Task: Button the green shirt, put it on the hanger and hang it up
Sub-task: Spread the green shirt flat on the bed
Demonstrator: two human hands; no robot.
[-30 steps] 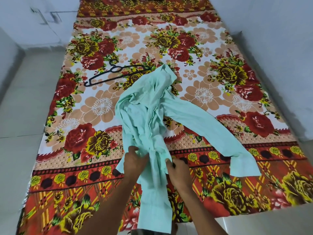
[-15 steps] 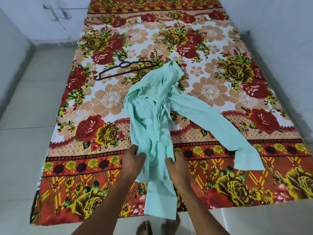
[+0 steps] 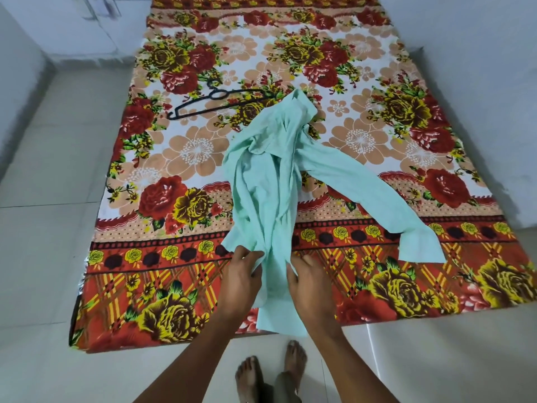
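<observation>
Mint-green shirt (image 3: pixel 267 184) lies crumpled across a floral bedsheet (image 3: pixel 180 158), hem overhanging its near edge; left hand (image 3: pixel 239 282) and right hand (image 3: pixel 309 282) pinch the hem. Black hanger (image 3: pixel 215 101) rests beyond.

A bed (image 3: pixel 180 286) under a floral sheet in red, yellow and peach fills the middle of the frame, standing on pale floor tiles (image 3: pixel 43 242). A crumpled green shirt (image 3: pixel 261 184) lies at its centre, one sleeve stretched toward the lower right. A black hanger (image 3: pixel 216 101) lies flat at upper left, just beside the collar.
</observation>
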